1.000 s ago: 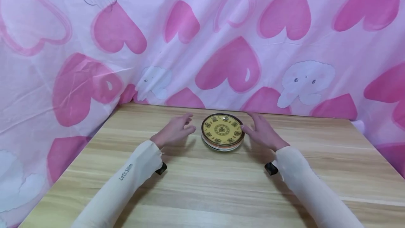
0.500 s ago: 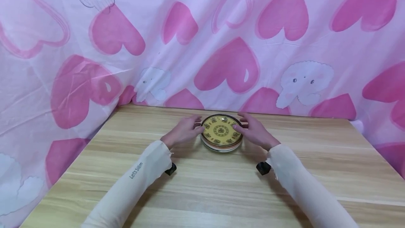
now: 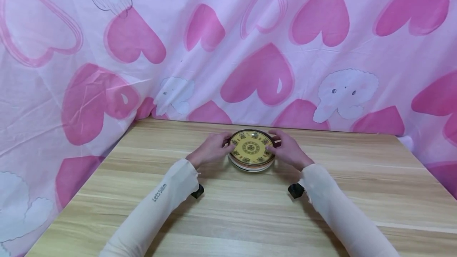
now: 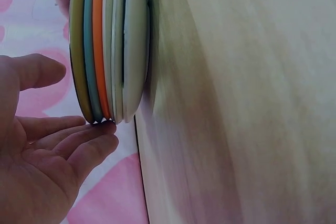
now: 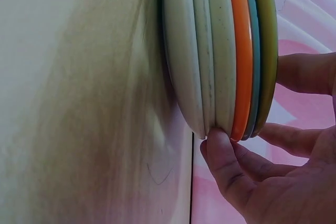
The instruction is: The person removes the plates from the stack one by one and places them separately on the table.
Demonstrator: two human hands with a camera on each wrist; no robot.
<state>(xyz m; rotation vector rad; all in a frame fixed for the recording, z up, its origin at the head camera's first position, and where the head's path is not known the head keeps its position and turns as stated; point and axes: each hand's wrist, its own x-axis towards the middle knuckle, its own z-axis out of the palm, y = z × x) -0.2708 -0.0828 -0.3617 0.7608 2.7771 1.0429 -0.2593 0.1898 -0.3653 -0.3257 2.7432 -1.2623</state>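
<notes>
A stack of several small plates (image 3: 251,148) stands on the table, its top plate yellow with a dark patterned rim. Teal, orange and pale plates (image 4: 134,45) show below it from the side. At the stack's left edge, my left hand (image 3: 211,148) touches the rim with nearly straight fingertips, while its thumb (image 4: 44,71) hovers just off the yellow face. My right hand (image 3: 290,150) grips the right side: its thumb (image 5: 304,74) meets the yellow plate and its fingertips (image 5: 218,145) bend against the rims of the lower plates.
The wood-grain table (image 3: 242,209) runs back to a pink heart-patterned cloth (image 3: 257,74) hung behind and along the sides. A black strap piece (image 3: 296,190) sits under the right cuff, another black piece (image 3: 198,191) under the left.
Both hands have moved inward to the stack. The left hand went right until its fingertips met the rim; the right hand's thumb came onto the top plate. The stack stays in place.
</notes>
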